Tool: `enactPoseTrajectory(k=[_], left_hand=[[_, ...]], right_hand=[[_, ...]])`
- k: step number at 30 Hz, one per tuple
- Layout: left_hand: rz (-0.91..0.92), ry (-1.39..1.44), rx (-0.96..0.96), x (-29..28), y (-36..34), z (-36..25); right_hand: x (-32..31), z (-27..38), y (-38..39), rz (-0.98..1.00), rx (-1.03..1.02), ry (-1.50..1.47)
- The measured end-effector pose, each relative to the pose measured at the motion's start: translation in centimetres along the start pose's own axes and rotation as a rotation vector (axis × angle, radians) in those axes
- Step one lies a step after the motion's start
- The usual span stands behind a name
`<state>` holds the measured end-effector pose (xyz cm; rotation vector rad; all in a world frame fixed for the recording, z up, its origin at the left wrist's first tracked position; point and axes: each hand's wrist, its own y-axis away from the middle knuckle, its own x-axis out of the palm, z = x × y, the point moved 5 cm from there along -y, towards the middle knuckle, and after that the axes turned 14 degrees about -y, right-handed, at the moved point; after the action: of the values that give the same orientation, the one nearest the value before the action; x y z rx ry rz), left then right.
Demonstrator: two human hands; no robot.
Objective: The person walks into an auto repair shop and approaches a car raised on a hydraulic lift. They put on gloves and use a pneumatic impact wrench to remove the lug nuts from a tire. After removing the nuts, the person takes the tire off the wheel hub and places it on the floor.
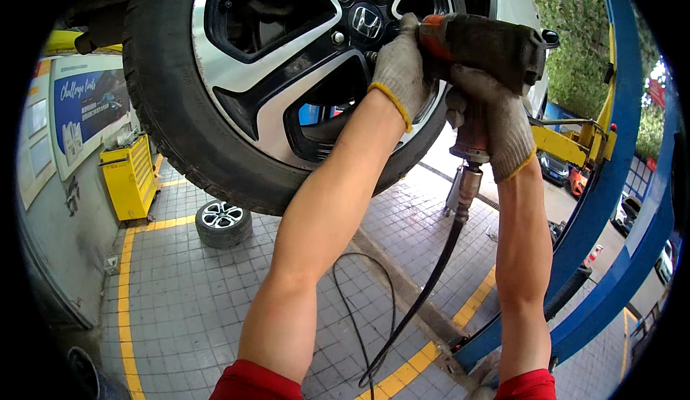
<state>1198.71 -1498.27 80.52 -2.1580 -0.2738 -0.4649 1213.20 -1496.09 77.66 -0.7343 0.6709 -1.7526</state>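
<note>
A mounted car wheel (237, 109) with silver and black spokes and a dark tire fills the upper middle. My left hand (400, 69), in a grey knit glove with yellow cuff, is closed at the nose of an orange and black impact wrench (503, 48), beside the hub, partly covering where the tool meets the wheel. My right hand (503, 123), gloved too, grips the wrench's handle. A black air hose (445, 256) hangs from the handle's metal fitting and runs down to the floor.
A spare wheel (223, 236) lies on the tiled floor (165, 306). A yellow tool cabinet (129, 177) stands by the left wall. Blue lift posts (650, 227) and a yellow lift arm (564, 147) are on the right, with parked cars beyond.
</note>
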Motion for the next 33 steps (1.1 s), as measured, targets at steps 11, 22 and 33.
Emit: enactPoseTrajectory(k=[11,22,33], left_hand=[[-0.025,0.008,0.028,0.3,0.6,-0.6],[0.004,-0.063,0.065,4.9,3.6,-3.9],[0.033,0.099,-0.031,3.8,8.3,-1.1]], right_hand=[[0.9,1.1,0.8,-0.003,-0.027,0.091],[2.7,3.9,2.4,0.052,-0.089,0.019],[2.4,1.8,6.9,-0.076,0.043,0.042]])
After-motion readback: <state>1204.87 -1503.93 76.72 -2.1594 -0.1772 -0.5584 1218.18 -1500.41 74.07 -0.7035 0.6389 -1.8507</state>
